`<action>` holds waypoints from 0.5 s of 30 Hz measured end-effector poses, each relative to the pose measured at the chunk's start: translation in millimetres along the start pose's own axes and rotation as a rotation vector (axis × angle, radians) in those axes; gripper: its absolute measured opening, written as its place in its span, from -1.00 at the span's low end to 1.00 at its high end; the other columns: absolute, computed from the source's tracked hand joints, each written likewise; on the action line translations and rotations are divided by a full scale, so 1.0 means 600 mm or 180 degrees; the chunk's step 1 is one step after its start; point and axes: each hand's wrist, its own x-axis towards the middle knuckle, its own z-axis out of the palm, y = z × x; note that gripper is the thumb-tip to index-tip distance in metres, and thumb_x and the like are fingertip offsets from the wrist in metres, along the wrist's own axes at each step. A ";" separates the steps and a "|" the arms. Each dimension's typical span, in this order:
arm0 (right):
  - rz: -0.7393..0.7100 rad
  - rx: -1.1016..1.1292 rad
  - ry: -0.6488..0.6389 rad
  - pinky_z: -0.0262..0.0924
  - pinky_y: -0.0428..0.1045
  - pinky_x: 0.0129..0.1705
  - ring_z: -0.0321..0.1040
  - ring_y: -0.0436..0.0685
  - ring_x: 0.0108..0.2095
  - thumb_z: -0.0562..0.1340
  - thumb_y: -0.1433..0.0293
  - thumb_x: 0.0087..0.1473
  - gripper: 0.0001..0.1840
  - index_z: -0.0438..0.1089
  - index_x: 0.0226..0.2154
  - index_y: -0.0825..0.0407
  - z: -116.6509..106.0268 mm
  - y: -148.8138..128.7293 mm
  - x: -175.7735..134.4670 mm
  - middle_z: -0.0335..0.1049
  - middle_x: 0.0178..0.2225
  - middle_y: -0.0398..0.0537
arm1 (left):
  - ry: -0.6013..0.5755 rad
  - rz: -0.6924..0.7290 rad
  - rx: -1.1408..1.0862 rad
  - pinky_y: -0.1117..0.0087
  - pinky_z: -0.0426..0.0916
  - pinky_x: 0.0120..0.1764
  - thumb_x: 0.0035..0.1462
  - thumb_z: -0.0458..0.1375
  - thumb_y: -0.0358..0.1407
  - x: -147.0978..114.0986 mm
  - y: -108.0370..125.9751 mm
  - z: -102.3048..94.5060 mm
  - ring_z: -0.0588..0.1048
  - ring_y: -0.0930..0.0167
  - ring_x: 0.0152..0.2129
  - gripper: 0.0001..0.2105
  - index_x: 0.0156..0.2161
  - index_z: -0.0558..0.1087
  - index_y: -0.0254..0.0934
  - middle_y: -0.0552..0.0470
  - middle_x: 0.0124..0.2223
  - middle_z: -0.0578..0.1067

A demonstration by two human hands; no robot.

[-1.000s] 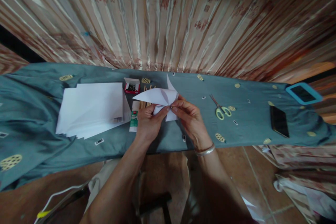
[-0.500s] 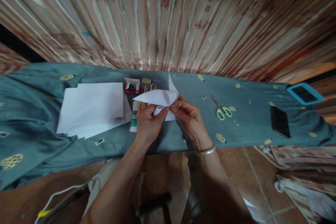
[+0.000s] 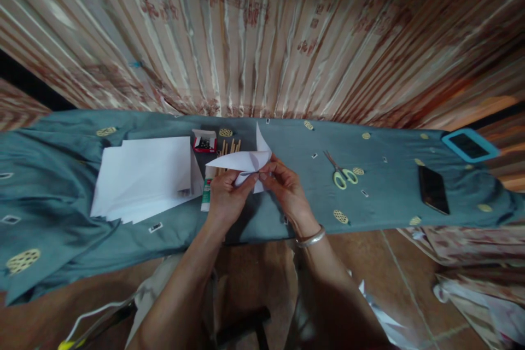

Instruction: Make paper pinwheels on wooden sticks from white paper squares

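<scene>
Both hands hold a white paper pinwheel (image 3: pixel 240 161) over the middle of the table, its curved blades pointing left and up. My left hand (image 3: pixel 230 191) is closed on its lower left part, with thumb and fingers meeting near the centre. At the centre's right side, my right hand (image 3: pixel 286 183) pinches with thumb and forefinger; anything small between those fingertips is hidden. Just beyond and left of the pinwheel lie several thin wooden sticks (image 3: pixel 234 146). A green and white glue tube (image 3: pixel 205 194) lies beside my left hand, partly covered.
A stack of white paper (image 3: pixel 143 178) lies at left. Behind it stands an open red box (image 3: pixel 205 144) of small dark pieces. Scissors (image 3: pixel 340 171) with green handles lie right of my hands. Farther right are a black phone (image 3: pixel 433 190) and a blue-framed device (image 3: pixel 471 145).
The view has shifted slightly. Both hands keep their hold on the pinwheel, with the fingertips close together at its centre; little else differs.
</scene>
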 end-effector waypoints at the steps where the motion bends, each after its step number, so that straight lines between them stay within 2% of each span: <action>1: -0.0023 -0.0021 -0.0004 0.20 0.03 -0.04 0.26 0.18 -0.04 0.40 0.16 -0.14 -0.76 0.48 -0.45 -0.05 0.001 0.002 0.000 0.38 -0.10 -0.07 | -0.0005 -0.0004 -0.0015 0.43 0.31 -0.44 -0.07 0.27 -0.20 0.001 -0.002 -0.002 0.45 0.40 -0.54 -0.81 -0.41 0.58 -0.30 0.05 -0.49 0.56; 6: -0.0087 -0.0075 -0.0034 0.20 0.01 -0.05 0.29 0.13 -0.11 0.36 0.20 -0.09 -0.80 0.46 -0.46 -0.02 0.006 0.005 -0.002 0.38 -0.15 -0.08 | -0.0002 0.0014 0.0064 0.43 0.31 -0.42 -0.08 0.27 -0.20 0.001 0.000 -0.009 0.43 0.42 -0.55 -0.83 -0.44 0.56 -0.29 0.07 -0.51 0.53; 8: -0.0117 -0.0050 0.0018 0.20 0.03 -0.03 0.30 0.12 -0.10 0.35 0.23 -0.10 -0.81 0.44 -0.46 -0.01 0.009 0.005 -0.003 0.37 -0.10 -0.07 | 0.0028 0.0038 0.0131 0.43 0.31 -0.42 -0.08 0.26 -0.20 0.001 0.002 -0.011 0.43 0.41 -0.52 -0.83 -0.45 0.56 -0.29 0.07 -0.49 0.53; 11: -0.0178 -0.0046 0.0162 0.16 0.08 0.09 0.28 0.16 0.02 0.36 0.24 -0.12 -0.78 0.42 -0.41 -0.01 0.013 0.008 -0.004 0.30 0.06 -0.04 | 0.0060 0.0028 0.0195 0.44 0.30 -0.42 -0.08 0.26 -0.19 0.000 0.002 -0.013 0.43 0.41 -0.49 -0.82 -0.47 0.55 -0.29 0.06 -0.46 0.54; 13: -0.0187 -0.0071 0.0365 0.09 0.11 0.17 0.21 0.19 0.12 0.39 0.24 -0.16 -0.66 0.41 -0.28 -0.01 0.015 0.011 -0.004 0.24 0.14 0.00 | 0.0067 0.0007 0.0226 0.45 0.30 -0.43 -0.09 0.27 -0.17 0.001 0.001 -0.015 0.43 0.41 -0.48 -0.80 -0.47 0.55 -0.30 0.05 -0.45 0.54; 15: -0.0165 -0.0047 0.0524 0.07 0.13 0.21 0.17 0.21 0.17 0.43 0.23 -0.21 -0.41 0.35 -0.08 -0.01 0.015 0.014 -0.003 0.19 0.19 0.06 | 0.0060 -0.0024 0.0231 0.46 0.30 -0.44 -0.10 0.28 -0.16 0.001 0.000 -0.016 0.42 0.41 -0.48 -0.79 -0.48 0.55 -0.30 0.05 -0.46 0.53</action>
